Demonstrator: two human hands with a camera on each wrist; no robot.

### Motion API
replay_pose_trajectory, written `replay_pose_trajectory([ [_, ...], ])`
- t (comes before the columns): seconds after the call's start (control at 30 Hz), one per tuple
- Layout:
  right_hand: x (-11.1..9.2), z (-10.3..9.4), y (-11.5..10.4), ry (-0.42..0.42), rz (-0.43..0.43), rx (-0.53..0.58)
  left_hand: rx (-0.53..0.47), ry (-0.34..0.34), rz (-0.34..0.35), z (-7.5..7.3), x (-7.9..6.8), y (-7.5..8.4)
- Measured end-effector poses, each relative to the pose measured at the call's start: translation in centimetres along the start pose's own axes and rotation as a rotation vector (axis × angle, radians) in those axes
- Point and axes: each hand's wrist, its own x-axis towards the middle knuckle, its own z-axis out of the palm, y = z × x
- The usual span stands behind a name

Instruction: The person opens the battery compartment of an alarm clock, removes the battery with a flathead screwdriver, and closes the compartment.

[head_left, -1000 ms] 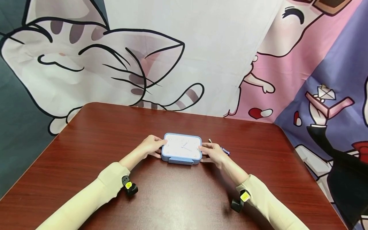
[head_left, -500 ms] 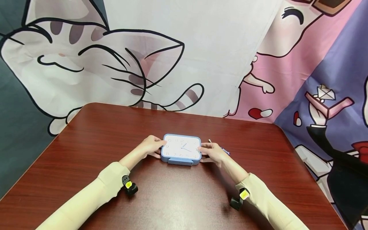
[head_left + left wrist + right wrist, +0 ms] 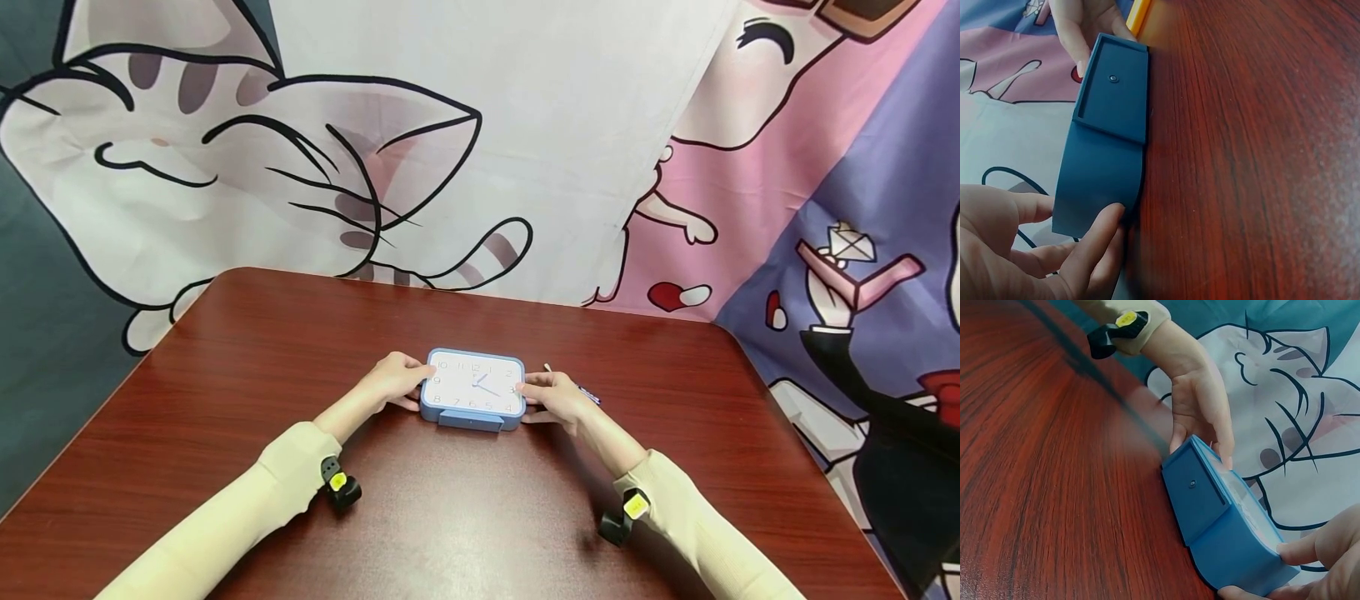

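Observation:
A blue desk clock (image 3: 476, 385) with a white face and numerals lies near the middle of the table, its face turned upward. My left hand (image 3: 392, 379) grips the clock's left end, thumb on the edge of the face. At the opposite end my right hand (image 3: 558, 400) holds it likewise, thumb by the 3. From the left wrist view, the blue side of the clock (image 3: 1100, 175) shows a recessed foot panel with a screw, close over the tabletop. The right wrist view shows the right fingertips (image 3: 1300, 551) at the near end of the casing.
A thin item with a blue patterned end (image 3: 588, 394) lies behind my right hand, partly hidden by it. The dark red wooden table (image 3: 300, 333) reaches back to cartoon-printed cloth (image 3: 570, 150). A yellow-orange strip (image 3: 1139, 17) shows beside the right hand.
The clock has shifted very slightly left and its numerals show more clearly than a second ago. Both hands keep their hold at its ends.

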Motion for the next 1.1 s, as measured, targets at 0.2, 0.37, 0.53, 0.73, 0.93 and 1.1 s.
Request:
replay_pose_trajectory([
  [0.2, -0.09, 0.08, -0.05, -0.002, -0.003, -0.006, 0.013, 0.008, 0.005, 0.03, 0.05, -0.12],
  [0.37, -0.22, 0.14, -0.14, -0.008, -0.010, -0.005, 0.029, 0.022, 0.013, 0.12, 0.03, -0.11],
  [0.53, -0.16, 0.10, -0.01, -0.007, -0.004, -0.009, 0.039, 0.019, 0.025, 0.11, -0.15, -0.07],
  [0.73, -0.03, 0.08, 0.07, -0.015, -0.005, -0.020, 0.023, 0.016, 0.004, -0.05, -0.30, -0.13],
  [0.93, 0.01, 0.08, 0.18, -0.014, -0.011, -0.031, 0.031, 0.020, -0.002, 0.07, -0.53, -0.08],
  [1.1, -0.03, -0.01, 0.20, -0.009, -0.012, -0.037, 0.048, 0.023, 0.013, 0.24, -0.63, -0.07],
])
